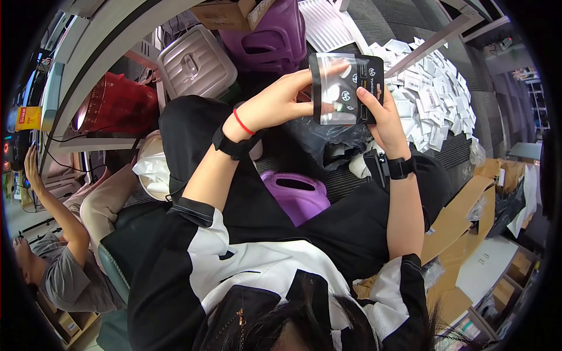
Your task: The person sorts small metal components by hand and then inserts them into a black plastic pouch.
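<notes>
A flat, glossy pouch (345, 88) is being held up in front of the person, above the lap. It is rectangular, black along its edges and right side, with a clear plastic window through which small white pieces are showing. The film is shining and slightly wrinkled.

The left hand (281, 102) is reaching in from the left with the wrist bent back, its fingers stretching across the pouch's front and upper edge and pinching it. A thin red band and a black watch are sitting on that wrist. The right hand (383, 114) is rising from below, gripping the pouch's lower right corner, thumb on the front and fingers behind. A black watch is wrapping that wrist too. Both forearms are bare, coming out of short black-and-white sleeves.

Just beneath the pouch, a crumpled, dark, see-through plastic bag (328, 140) is lying on the lap. A smooth purple plastic stool (295, 193) is showing between the knees. Beyond the right hand, a heap of small white flat packets (433, 93) is spreading over a ribbed grey mat. A pale, ridged hard case (196, 64) and a red bucket (117, 105) are standing to the upper left. Brown cardboard (462, 216) is lying flat on the right. Another person (52, 257) is sitting at the far left.
</notes>
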A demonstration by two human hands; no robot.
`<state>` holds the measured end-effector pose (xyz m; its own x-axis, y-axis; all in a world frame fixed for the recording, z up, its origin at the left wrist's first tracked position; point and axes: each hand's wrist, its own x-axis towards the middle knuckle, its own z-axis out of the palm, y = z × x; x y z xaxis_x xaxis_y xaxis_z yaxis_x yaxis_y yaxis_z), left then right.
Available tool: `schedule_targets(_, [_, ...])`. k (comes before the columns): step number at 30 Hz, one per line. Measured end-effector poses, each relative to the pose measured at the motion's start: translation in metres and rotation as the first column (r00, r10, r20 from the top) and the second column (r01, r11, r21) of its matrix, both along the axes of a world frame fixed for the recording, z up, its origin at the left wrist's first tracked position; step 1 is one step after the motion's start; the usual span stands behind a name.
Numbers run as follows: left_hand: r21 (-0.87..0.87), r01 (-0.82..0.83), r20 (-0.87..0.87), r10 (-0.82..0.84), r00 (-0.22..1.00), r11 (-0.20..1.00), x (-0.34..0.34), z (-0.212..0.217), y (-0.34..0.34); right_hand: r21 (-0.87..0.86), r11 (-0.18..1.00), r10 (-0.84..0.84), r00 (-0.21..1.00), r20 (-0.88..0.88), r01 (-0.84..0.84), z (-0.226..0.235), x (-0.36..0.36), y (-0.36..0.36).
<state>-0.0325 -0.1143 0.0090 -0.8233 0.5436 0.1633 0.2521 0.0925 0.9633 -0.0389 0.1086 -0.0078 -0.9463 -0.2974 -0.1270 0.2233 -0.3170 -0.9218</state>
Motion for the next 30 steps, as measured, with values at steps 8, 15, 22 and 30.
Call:
schedule_targets(8, [-0.012, -0.021, -0.033, 0.021, 0.999, 1.0, -0.002, -0.002, 0.009, -0.004, 1.0, 0.013, 1.0, 0.0, -0.013, 0.001, 0.005, 0.009])
schedule_targets(15, [0.045, 0.022, 0.094, -0.026, 0.995, 0.999, -0.003, 0.006, 0.009, -0.022, 1.0, 0.01, 1.0, -0.024, -0.01, -0.002, 0.004, 0.008])
schedule_targets(22, [0.184, 0.034, 0.183, -0.068, 0.981, 0.982, -0.004, 0.006, 0.014, -0.076, 0.997, -0.018, 1.0, -0.024, 0.016, 0.008, 0.007, 0.006])
schedule_targets(30, [0.14, -0.195, 0.157, 0.172, 0.972, 0.971, -0.009, 0.004, 0.016, -0.001, 0.994, -0.107, 0.993, -0.043, 0.107, 0.004, 0.004, 0.001])
